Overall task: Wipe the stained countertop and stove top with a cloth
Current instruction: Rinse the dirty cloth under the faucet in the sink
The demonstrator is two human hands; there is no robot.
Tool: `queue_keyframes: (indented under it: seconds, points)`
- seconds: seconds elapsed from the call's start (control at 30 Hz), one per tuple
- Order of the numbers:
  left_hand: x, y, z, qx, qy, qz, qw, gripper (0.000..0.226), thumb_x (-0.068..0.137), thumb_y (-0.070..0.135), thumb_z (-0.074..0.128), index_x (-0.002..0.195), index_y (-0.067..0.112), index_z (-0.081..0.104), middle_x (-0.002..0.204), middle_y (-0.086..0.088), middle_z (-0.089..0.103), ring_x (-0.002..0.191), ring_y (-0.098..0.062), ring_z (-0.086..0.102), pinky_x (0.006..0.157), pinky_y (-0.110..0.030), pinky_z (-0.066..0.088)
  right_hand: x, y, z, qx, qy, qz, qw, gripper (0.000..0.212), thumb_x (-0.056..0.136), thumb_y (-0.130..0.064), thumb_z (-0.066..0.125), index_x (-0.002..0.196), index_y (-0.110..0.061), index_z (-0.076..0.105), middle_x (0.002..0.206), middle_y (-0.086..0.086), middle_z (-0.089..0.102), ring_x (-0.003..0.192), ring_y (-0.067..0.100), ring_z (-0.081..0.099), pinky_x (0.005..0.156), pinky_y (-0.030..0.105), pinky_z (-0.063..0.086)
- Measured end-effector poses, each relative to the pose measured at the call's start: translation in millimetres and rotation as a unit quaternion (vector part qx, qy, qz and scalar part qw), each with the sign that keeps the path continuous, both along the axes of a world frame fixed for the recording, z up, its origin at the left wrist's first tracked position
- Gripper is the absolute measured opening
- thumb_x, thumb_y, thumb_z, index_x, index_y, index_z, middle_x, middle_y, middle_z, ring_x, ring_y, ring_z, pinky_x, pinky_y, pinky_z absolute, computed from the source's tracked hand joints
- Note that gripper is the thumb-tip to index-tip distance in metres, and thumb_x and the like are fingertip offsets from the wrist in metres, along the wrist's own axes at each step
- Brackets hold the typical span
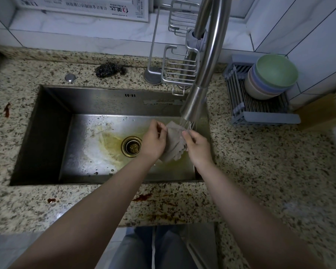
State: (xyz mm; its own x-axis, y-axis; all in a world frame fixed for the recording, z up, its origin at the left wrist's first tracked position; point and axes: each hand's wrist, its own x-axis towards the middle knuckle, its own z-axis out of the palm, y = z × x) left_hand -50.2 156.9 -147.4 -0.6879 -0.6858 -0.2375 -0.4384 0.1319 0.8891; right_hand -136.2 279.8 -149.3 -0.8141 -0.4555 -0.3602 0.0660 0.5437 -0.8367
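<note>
Grey and sodden, the cloth hangs over the stainless sink, pinched between both hands under the spray from the pull-down faucet. The left hand grips its left edge with curled fingers; the right hand holds the right edge just below the running water. Reddish-brown stains mark the speckled granite bench along the front lip of the sink, with more spots at the far left, so the wiping itself looks not yet done. The stove top is out of view.

The likely trouble is a cloth carried out too wet: unless it is wrung, it would probably drip over the bench edge and smear the sauce rather than lift it. Spray glancing off the cloth could also splash the stacked bowls on the drying rack. Yellowish residue around the drain might dirty the cloth if it sags to the sink floor.
</note>
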Motion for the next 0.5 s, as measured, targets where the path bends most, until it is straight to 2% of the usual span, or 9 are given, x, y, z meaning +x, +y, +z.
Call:
queue_keyframes:
  seconds: [0.07,0.13,0.17,0.23,0.3,0.33,0.37,0.4,0.5]
  points:
    - [-1.3,-0.1,1.4,0.005,-0.001,0.017,1.000,0.012,0.107,0.023,0.045,0.108,0.011,0.050,0.088,0.007,0.055,0.086,-0.018,0.055,0.073,-0.028,0.038,0.3,-2.7,0.6,-0.006,0.021,-0.021,1.000,0.026,0.106,-0.033,0.054,0.111,-0.016,0.073,0.105,0.000,0.075,0.100,0.018,0.071,0.095,0.045,0.057]
    - [-2.2,0.7,1.2,0.060,0.002,0.043,0.997,0.012,0.107,0.026,0.045,0.105,0.017,0.052,0.088,0.009,0.056,0.085,-0.015,0.056,0.074,-0.028,0.041,-1.3,-6.5,0.1,-0.015,0.015,-0.063,0.998,0.020,0.105,-0.031,0.057,0.101,-0.022,0.074,0.101,-0.001,0.076,0.099,0.018,0.071,0.095,0.044,0.058]
    - [-1.6,1.9,2.2,0.102,0.010,0.057,0.993,0.011,0.107,0.027,0.046,0.104,0.019,0.053,0.089,0.010,0.057,0.084,-0.013,0.057,0.073,-0.027,0.043,-2.2,-8.1,0.7,-0.034,-0.019,-0.091,0.995,0.016,0.103,-0.031,0.060,0.098,-0.024,0.074,0.100,-0.001,0.077,0.100,0.020,0.072,0.094,0.044,0.058]
    - [-0.1,3.5,5.5,0.212,0.043,0.083,0.973,0.011,0.106,0.028,0.049,0.108,0.020,0.057,0.096,0.005,0.063,0.087,-0.008,0.060,0.072,-0.021,0.048,-4.8,-11.2,6.4,-0.119,-0.161,-0.134,0.970,0.014,0.099,-0.029,0.068,0.108,-0.021,0.075,0.107,0.005,0.078,0.105,0.025,0.073,0.092,0.041,0.060]
    - [2.1,2.2,5.5,0.305,0.074,0.080,0.946,0.017,0.104,0.027,0.054,0.115,0.016,0.060,0.103,0.000,0.066,0.092,-0.013,0.065,0.073,-0.025,0.054,-6.3,-11.6,12.9,-0.179,-0.287,-0.135,0.931,0.032,0.093,-0.023,0.074,0.124,-0.016,0.069,0.115,0.009,0.076,0.108,0.025,0.073,0.093,0.039,0.059]
    - [3.4,1.4,5.5,0.325,0.086,0.068,0.939,0.019,0.102,0.024,0.057,0.116,0.013,0.061,0.102,-0.001,0.067,0.093,-0.015,0.067,0.072,-0.028,0.056,-6.7,-11.6,11.3,-0.178,-0.303,-0.127,0.928,0.038,0.091,-0.016,0.076,0.127,-0.016,0.067,0.118,0.009,0.075,0.109,0.024,0.073,0.096,0.040,0.058]
    - [4.7,1.1,5.0,0.329,0.095,0.059,0.938,0.017,0.100,0.020,0.061,0.114,0.010,0.062,0.099,-0.002,0.066,0.093,-0.017,0.067,0.074,-0.030,0.058,-5.6,-10.5,9.1,-0.166,-0.296,-0.123,0.933,0.042,0.089,-0.010,0.077,0.129,-0.017,0.067,0.119,0.009,0.075,0.108,0.024,0.073,0.099,0.041,0.057]
    - [5.9,0.5,3.4,0.316,0.099,0.053,0.942,0.013,0.098,0.015,0.064,0.109,0.010,0.062,0.095,-0.003,0.065,0.093,-0.017,0.067,0.078,-0.032,0.059,-4.7,-10.5,6.7,-0.134,-0.253,-0.122,0.950,0.045,0.087,-0.007,0.079,0.129,-0.018,0.068,0.118,0.007,0.076,0.107,0.022,0.074,0.100,0.043,0.057]
    - [8.7,2.1,-1.1,0.278,0.083,0.056,0.955,0.012,0.094,0.013,0.069,0.095,0.015,0.058,0.092,-0.005,0.063,0.090,-0.020,0.063,0.086,-0.040,0.055,-4.4,-8.8,5.4,-0.041,-0.083,-0.095,0.991,0.043,0.080,-0.015,0.086,0.120,-0.023,0.074,0.105,-0.001,0.079,0.096,0.014,0.076,0.094,0.042,0.061]
